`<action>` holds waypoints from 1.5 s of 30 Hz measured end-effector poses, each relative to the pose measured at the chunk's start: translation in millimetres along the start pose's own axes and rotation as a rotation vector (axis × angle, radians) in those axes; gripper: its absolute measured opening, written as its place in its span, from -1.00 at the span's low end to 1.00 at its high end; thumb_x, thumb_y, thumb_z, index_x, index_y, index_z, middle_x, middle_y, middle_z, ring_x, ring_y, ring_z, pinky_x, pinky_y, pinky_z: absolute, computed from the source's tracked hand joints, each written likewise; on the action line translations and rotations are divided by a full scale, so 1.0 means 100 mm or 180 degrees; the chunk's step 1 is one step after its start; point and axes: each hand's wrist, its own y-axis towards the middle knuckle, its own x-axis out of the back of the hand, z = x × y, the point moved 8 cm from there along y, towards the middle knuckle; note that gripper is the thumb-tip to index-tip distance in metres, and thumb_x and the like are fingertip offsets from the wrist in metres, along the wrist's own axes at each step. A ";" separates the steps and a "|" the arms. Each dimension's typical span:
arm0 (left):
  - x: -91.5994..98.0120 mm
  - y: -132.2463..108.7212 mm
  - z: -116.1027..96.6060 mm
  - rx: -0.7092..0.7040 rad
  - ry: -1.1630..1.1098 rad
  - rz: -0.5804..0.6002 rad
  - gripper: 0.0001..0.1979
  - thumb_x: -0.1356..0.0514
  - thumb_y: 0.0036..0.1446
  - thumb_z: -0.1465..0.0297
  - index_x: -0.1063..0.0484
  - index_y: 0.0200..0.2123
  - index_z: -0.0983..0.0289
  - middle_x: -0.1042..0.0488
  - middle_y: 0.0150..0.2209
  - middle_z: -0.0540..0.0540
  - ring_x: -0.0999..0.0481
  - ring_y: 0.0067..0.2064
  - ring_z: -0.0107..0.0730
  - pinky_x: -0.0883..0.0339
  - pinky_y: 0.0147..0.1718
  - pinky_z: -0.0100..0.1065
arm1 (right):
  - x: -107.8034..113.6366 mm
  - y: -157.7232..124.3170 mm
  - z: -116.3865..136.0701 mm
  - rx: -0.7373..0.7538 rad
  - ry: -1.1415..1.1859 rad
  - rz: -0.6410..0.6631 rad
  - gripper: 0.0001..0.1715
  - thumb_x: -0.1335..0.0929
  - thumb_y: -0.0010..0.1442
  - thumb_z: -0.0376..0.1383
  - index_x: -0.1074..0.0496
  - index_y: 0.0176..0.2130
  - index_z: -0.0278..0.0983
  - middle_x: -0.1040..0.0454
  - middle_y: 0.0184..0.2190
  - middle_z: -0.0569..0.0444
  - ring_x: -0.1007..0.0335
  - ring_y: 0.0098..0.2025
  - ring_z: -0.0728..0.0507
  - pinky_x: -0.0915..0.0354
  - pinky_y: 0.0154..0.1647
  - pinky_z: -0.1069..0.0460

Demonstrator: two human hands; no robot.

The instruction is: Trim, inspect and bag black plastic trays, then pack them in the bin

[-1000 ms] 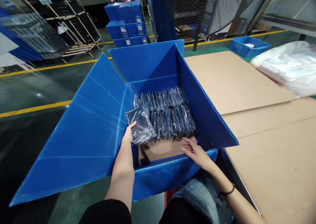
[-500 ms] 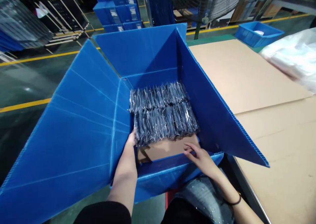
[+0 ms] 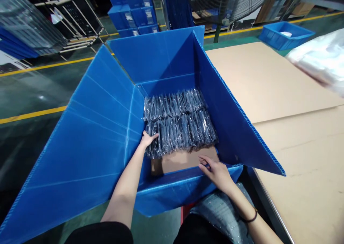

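Note:
Two rows of dark packets in clear plastic (image 3: 177, 129) stand packed on edge inside a tall blue box (image 3: 161, 197). My left hand (image 3: 148, 139) is at the left end of the nearer row, its thumb stretched over the packets and its other fingers along the box's left side, partly hidden. Bare brown cardboard (image 3: 182, 160) shows on the box floor in front of the rows. Over the right part of this cardboard, by the near wall, hovers my right hand (image 3: 215, 170), fingers loosely bent and apart, with nothing in it.
The box's flaps stand spread outward. To the right is a table with brown cardboard sheets (image 3: 268, 82), a small blue bin (image 3: 286, 36) and white plastic bags (image 3: 322, 57). Filled clear plastic (image 3: 223, 215) lies by my lap. Blue boxes (image 3: 134, 16) and a rack (image 3: 77, 18) stand behind.
My left hand has risen from the near left corner of the packets, and its thumb now lies over them. My right hand has hardly moved. The view has shifted slightly.

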 end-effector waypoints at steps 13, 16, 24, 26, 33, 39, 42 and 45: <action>-0.23 -0.18 0.11 0.0206 -0.0365 0.0246 -0.65 -0.17 0.23 0.28 -0.35 0.04 0.30 -0.42 0.00 0.17 -0.48 -0.07 -0.24 -0.43 -0.11 -0.11 | -0.09 -0.04 0.09 0.0330 -0.0912 -0.0199 -0.64 -0.26 0.29 -0.24 -0.42 0.03 -0.27 -0.57 -0.08 -0.09 -0.50 -0.05 -0.21 -0.42 -0.11 -0.06; -0.34 -0.25 0.05 0.0029 -0.0330 0.0459 -0.66 -0.17 0.23 0.27 -0.36 0.02 0.30 -0.44 -0.03 0.16 -0.50 -0.10 -0.27 -0.44 -0.13 -0.12 | -0.12 -0.04 0.10 0.0342 -0.1028 -0.0231 -0.64 -0.25 0.30 -0.23 -0.43 0.02 -0.27 -0.57 -0.10 -0.11 -0.50 -0.07 -0.23 -0.42 -0.15 -0.06; -0.27 -0.38 -0.17 -0.0335 0.0454 -0.0363 -0.30 -0.17 0.16 0.21 -0.03 0.28 0.35 0.05 0.34 0.43 0.10 0.37 0.18 0.02 0.23 0.04 | -0.12 -0.05 0.11 0.0277 -0.1144 -0.0191 -0.62 -0.21 0.33 -0.23 -0.44 0.02 -0.29 -0.58 -0.13 -0.11 -0.51 -0.10 -0.22 -0.42 -0.19 -0.04; -0.22 -0.43 -0.18 -0.0337 0.0582 -0.0465 -0.18 -0.21 0.10 0.15 0.02 0.30 0.38 0.15 0.36 0.48 0.22 0.38 0.26 0.11 0.25 0.07 | -0.12 -0.06 0.11 0.0300 -0.1187 -0.0194 -0.62 -0.20 0.33 -0.24 -0.44 0.02 -0.30 -0.58 -0.13 -0.12 -0.52 -0.12 -0.22 -0.42 -0.21 -0.04; -0.27 -0.37 -0.08 -0.0114 0.0450 -0.0019 -0.05 -0.40 -0.17 0.12 -0.11 0.22 0.38 -0.22 0.21 0.48 -0.17 0.27 0.27 -0.07 0.20 -0.02 | -0.14 -0.06 0.13 0.0363 -0.1292 -0.0193 -0.62 -0.18 0.33 -0.26 -0.45 0.01 -0.30 -0.58 -0.14 -0.12 -0.52 -0.15 -0.22 -0.42 -0.22 -0.04; -0.40 -0.34 0.05 0.0062 -0.0292 0.0547 -0.12 -0.36 -0.08 0.08 -0.11 0.25 0.24 -0.34 0.17 0.32 -0.40 0.15 -0.02 -0.26 0.12 -0.13 | -0.13 -0.02 0.13 0.0103 -0.1229 0.0132 -0.60 -0.20 0.33 -0.26 -0.43 0.06 -0.31 -0.56 -0.06 -0.10 -0.50 -0.05 -0.24 -0.41 -0.12 -0.07; -0.47 -0.37 0.07 0.0073 -0.0638 0.0767 -0.15 -0.32 -0.04 0.04 -0.12 0.25 0.24 -0.43 0.10 0.29 -0.50 0.05 -0.11 -0.37 0.04 -0.18 | -0.17 0.01 0.12 -0.0095 -0.1167 0.0447 -0.60 -0.22 0.32 -0.25 -0.41 0.08 -0.28 -0.52 0.01 -0.08 -0.46 0.03 -0.24 -0.39 -0.03 -0.09; -0.58 -0.39 0.03 -0.0016 -0.0748 0.0757 -0.10 -0.35 -0.07 0.05 -0.11 0.26 0.26 -0.41 0.13 0.29 -0.46 0.10 -0.09 -0.31 0.10 -0.15 | -0.17 0.01 0.10 -0.0255 -0.1237 0.0568 -0.58 -0.19 0.32 -0.26 -0.41 0.09 -0.28 -0.50 0.04 -0.09 -0.44 0.07 -0.23 -0.36 0.01 -0.08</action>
